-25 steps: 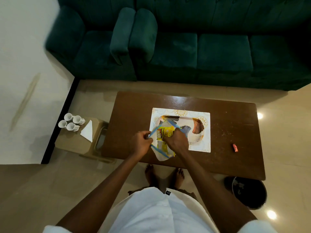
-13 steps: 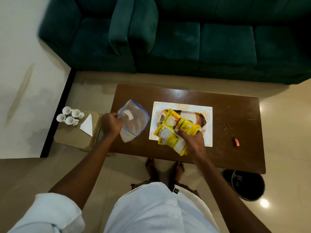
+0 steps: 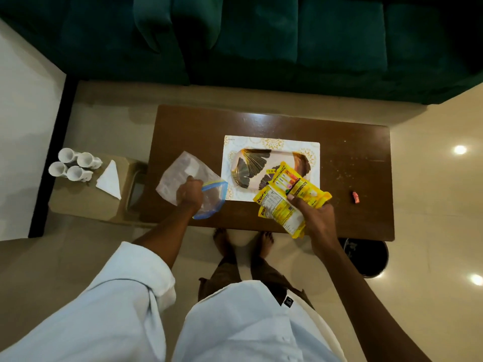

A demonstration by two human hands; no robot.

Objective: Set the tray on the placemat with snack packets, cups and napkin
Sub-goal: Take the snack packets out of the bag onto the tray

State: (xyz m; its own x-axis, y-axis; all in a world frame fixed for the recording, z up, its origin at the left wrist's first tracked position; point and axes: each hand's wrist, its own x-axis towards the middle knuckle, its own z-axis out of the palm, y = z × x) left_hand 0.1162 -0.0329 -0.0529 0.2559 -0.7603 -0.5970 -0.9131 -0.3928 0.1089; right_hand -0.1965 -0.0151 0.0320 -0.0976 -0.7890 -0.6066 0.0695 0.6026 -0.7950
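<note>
The person is wearing a loose white button-front fabric shirt (image 3: 248, 325), its left sleeve rolled into a thick cuff (image 3: 162, 278), a small dark label (image 3: 287, 301) showing at the hem, with brown trousers (image 3: 226, 269) and bare feet (image 3: 222, 239).

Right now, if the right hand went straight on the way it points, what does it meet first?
Likely the tray on the placemat. The right hand grips yellow packets and points up-left; their far ends overlap the tray's near right corner in the picture. Height above it is unclear.
</note>
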